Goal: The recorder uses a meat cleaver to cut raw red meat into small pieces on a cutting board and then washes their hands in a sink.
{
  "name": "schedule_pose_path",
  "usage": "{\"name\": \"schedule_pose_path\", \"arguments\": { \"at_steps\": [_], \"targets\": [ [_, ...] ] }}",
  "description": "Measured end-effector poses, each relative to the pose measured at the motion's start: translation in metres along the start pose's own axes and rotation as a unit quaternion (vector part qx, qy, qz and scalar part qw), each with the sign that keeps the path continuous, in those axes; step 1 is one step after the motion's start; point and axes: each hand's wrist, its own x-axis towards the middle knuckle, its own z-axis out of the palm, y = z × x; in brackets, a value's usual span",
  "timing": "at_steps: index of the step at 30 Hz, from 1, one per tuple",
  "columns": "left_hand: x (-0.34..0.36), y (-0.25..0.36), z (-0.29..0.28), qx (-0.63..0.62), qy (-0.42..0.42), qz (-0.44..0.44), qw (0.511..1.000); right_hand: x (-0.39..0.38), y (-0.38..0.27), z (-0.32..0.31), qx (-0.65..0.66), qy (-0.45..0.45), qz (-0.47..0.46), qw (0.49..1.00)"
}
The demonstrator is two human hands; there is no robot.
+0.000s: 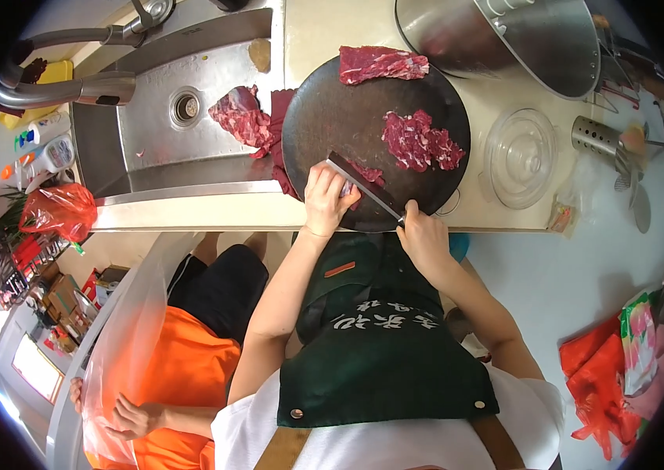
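Observation:
A round dark cutting board [320,102] lies on the counter before me. My right hand [424,239] is closed round the black handle of a kitchen knife [367,190], whose blade slants across the board's near part. Curled close against the blade, my left hand [326,200] presses on a piece of raw meat [356,197], mostly hidden under the fingers. Fresh slices [369,172] lie just beyond the blade. Farther right on the board is a pile of sliced red meat [422,141], and at its far edge a thick meat strip [384,64].
A steel sink [152,157] is at the left, with a large meat chunk [242,119] by a dark red cloth [281,137]. A big steel pot [504,43] and a clear lid [524,157] stand right. Beside me, a person in orange [183,356] handles clear plastic.

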Motion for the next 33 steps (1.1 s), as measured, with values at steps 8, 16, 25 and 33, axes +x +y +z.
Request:
{"name": "schedule_pose_path", "arguments": {
  "at_steps": [8,16,25,33],
  "targets": [
    [-0.001,-0.001,-0.005,0.009,-0.027,0.014,1.000,0.037,0.034,0.009,0.292,-0.004,0.025,0.956],
    [-0.007,-0.001,-0.009,0.012,-0.032,0.028,0.999,0.002,0.019,-0.014,0.181,0.092,0.007,0.979],
    [-0.011,-0.005,-0.009,0.034,-0.023,0.028,0.999,-0.011,-0.014,-0.022,0.034,0.011,-0.047,0.998],
    [-0.003,-0.001,-0.007,0.028,-0.019,0.015,0.999,0.025,-0.029,-0.022,0.010,-0.012,-0.038,0.999]
  ]
}}
